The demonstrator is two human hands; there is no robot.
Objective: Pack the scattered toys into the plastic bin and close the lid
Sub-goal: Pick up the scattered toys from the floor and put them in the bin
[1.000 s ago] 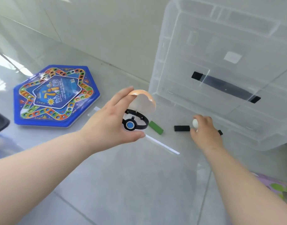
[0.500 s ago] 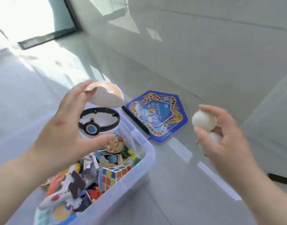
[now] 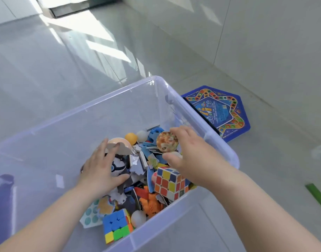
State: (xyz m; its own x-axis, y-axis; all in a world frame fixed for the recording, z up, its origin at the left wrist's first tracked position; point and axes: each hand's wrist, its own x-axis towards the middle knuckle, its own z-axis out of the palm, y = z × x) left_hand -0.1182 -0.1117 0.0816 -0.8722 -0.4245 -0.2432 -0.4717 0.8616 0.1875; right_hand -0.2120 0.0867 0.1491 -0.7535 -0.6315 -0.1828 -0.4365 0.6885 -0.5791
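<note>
The clear plastic bin (image 3: 192,110) stands open on the tiled floor, with a heap of toys in its right half. Both hands are down inside it. My left hand (image 3: 101,170) grips a capsule ball toy (image 3: 118,166) with a black band and blue button, and its peach shell (image 3: 120,143) hangs open under my fingertips. My right hand (image 3: 192,159) reaches over the heap with its fingers stretched forward. A white ball (image 3: 174,154) sits between its thumb and palm. No lid lies on the bin.
In the heap lie two puzzle cubes (image 3: 168,182) (image 3: 118,226), puzzle pieces, a round printed disc (image 3: 167,141) and small balls (image 3: 138,217). A blue hexagonal game board (image 3: 227,113) lies on the floor right of the bin. A green block (image 3: 318,195) lies at the right edge.
My view swung from the lid and floor to the bin. Both hands carried the capsule toy and the white balls over the rim and down onto the toy heap.
</note>
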